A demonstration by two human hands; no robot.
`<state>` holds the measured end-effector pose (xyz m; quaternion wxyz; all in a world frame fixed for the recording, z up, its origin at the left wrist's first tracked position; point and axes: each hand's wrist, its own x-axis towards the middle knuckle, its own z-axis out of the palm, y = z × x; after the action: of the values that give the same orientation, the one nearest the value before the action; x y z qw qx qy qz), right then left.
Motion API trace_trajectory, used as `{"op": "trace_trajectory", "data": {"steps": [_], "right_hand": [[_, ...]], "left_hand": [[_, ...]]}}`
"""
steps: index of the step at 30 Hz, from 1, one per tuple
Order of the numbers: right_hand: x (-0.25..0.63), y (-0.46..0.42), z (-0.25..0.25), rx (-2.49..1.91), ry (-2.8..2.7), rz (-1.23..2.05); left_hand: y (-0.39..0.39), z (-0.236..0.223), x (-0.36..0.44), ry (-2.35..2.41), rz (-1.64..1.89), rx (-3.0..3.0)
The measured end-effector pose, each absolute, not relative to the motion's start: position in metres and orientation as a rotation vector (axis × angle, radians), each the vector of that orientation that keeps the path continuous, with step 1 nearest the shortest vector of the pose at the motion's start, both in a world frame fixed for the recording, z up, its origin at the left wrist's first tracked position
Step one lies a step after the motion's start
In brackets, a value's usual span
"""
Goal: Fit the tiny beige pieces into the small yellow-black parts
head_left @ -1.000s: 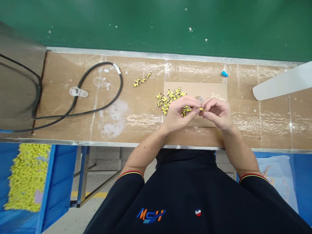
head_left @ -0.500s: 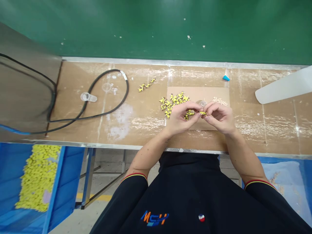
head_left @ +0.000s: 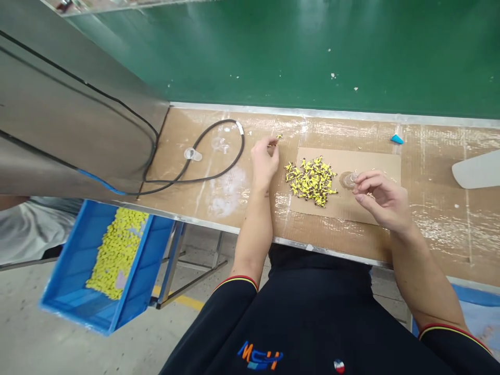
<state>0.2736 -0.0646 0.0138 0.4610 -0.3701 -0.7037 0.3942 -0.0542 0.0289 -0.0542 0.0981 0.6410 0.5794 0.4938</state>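
Head view: black shirt logo reads "MCH"; left hand fingers together, right hand fingers apart.

Your left hand sits left of the cardboard sheet, fingertips pinched together; your right hand hovers over its right side, fingers loosely curled

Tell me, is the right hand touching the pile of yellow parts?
Apart: the head view shows the right hand clear of the pile of yellow parts, with cardboard showing between them.

Cardboard-covered bench, black cable, cardboard sheet
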Motion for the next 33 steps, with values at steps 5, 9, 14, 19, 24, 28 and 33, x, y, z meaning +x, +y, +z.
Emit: {"op": "trace_trajectory", "data": {"steps": [5,9,14,19,24,28,33], "right_hand": [[0.285,-0.060,0.014,-0.976,-1.709,0.802],[0.300,-0.053,0.021,-1.111,-1.718,0.499],[0.328,-0.045,0.022,-1.392,-1.919,0.384],[0.341,-0.042,0.011,-1.589,-2.272,0.561],[0.332,-0.038,0.007,-1.593,-2.391,0.624],[0.329,-0.037,0.007,-1.649,-2.449,0.581],[0.334,-0.038,0.004,-1.656,-2.469,0.575]], "left_hand": [[0.028,-0.051,-0.069,1.874,1.577,1.884],[0.013,-0.023,-0.077,1.719,1.649,1.865],[-0.001,-0.004,-0.073,1.421,1.087,2.059],[-0.011,0.009,-0.037,1.450,0.310,2.184],[-0.012,0.012,-0.017,1.416,0.253,2.167],[-0.010,0.009,-0.015,1.419,0.354,2.137],[-0.010,0.007,-0.014,1.375,0.455,2.113]]}}
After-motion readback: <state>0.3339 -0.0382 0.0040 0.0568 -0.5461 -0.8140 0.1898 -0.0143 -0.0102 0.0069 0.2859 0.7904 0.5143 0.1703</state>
